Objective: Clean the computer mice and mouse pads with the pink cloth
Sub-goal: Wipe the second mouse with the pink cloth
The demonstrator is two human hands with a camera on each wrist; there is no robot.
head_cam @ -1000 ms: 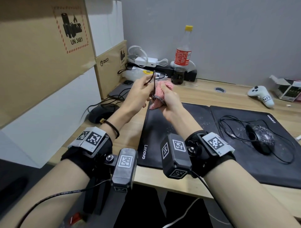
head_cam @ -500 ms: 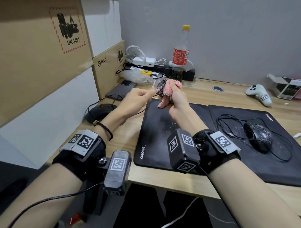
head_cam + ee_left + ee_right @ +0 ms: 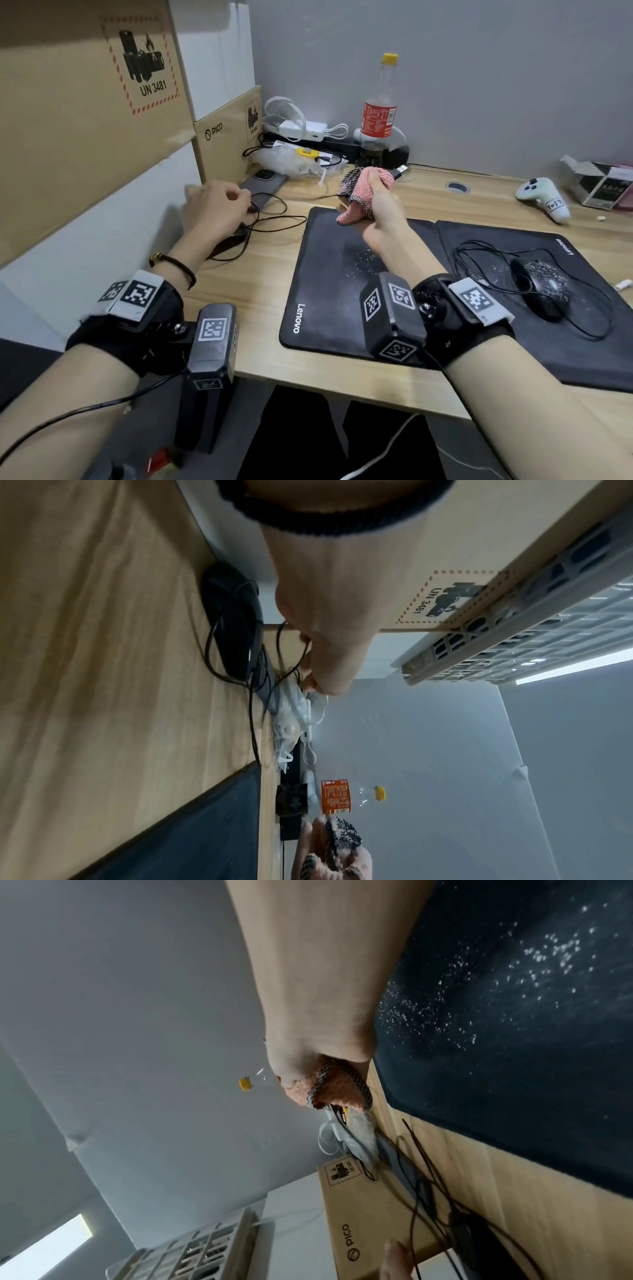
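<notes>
Head view, left to right. Left hand [image 3: 215, 209], nine o'clock: fingers curled, pinching the cable [image 3: 274, 219] above the left mouse [image 3: 236, 236]. Right hand [image 3: 380, 205], twelve o'clock: closed round the bunched pink cloth [image 3: 359, 192], raised over the speckled left mouse pad [image 3: 329, 291]. Second mouse [image 3: 541, 287], three o'clock: lies dusted white on the right mouse pad [image 3: 589, 346].

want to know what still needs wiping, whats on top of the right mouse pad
A black mouse sits on the right mouse pad, its cable looped around it. White specks cover the mouse and the pad near it. The pad under the mouse is hidden.
</notes>
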